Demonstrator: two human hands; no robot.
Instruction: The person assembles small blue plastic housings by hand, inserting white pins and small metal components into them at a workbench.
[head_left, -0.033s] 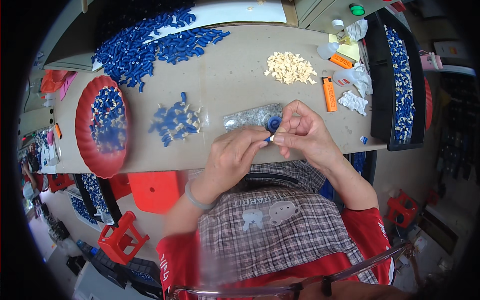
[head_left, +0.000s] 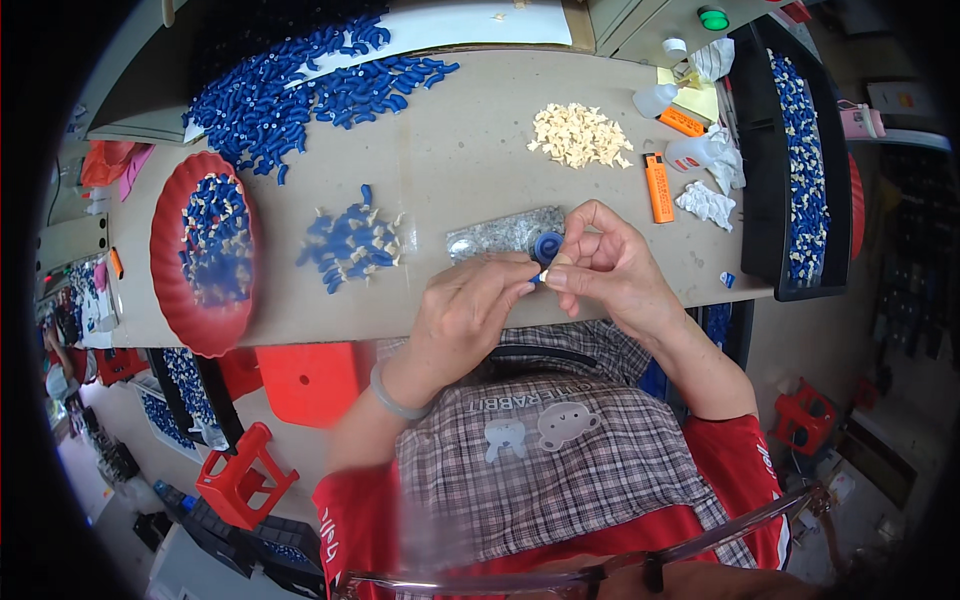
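Near the table's front edge, my left hand [head_left: 462,302] pinches a small blue plastic piece [head_left: 534,279], mostly hidden by the fingers. My right hand [head_left: 612,268] meets it from the right, thumb and forefinger closed on a small cream piece [head_left: 545,276] against the blue one's end. Just beyond the fingers are a grey speckled slab [head_left: 495,235] and a small round blue dish [head_left: 547,245]. Left of them lies a group of blue pieces with cream ends [head_left: 350,240]. Loose cream pieces [head_left: 580,136] are heaped farther back.
Curved blue pieces [head_left: 260,110] are piled at the back left. A red scalloped basin [head_left: 165,270] and a black tray [head_left: 762,200] flank the work area, both holding blue-and-cream pieces. Orange lighters [head_left: 659,188], small bottles [head_left: 690,153] and crumpled tissue [head_left: 708,205] lie at right.
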